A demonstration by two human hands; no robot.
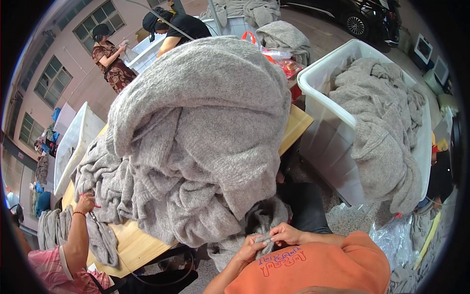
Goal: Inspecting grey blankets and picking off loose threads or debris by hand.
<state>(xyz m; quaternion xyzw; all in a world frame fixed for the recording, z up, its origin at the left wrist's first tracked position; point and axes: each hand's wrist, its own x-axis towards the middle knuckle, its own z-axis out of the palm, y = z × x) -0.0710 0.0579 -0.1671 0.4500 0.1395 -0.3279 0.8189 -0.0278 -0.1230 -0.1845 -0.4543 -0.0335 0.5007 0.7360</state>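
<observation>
Close to my orange shirt, my left hand [251,248] is closed on the edge of a grey knitted garment [229,253]. My right hand [286,234] pinches the same knit just beside it, fingertips nearly meeting those of the left. Part of this garment hangs over my lap, below the table's edge. A tall heap of grey knitwear [205,122] rises right in front of me on the wooden table [134,245]. Whether the piece in my hands joins the heap cannot be made out. No tool shows in my fingers.
At the left, a co-worker's hand [86,202] holds a small red-handled tool by the heap. A white plastic bin [327,147] full of grey knits stands at my right, with clear plastic wrap [394,237] below. Two people work near bins at the back.
</observation>
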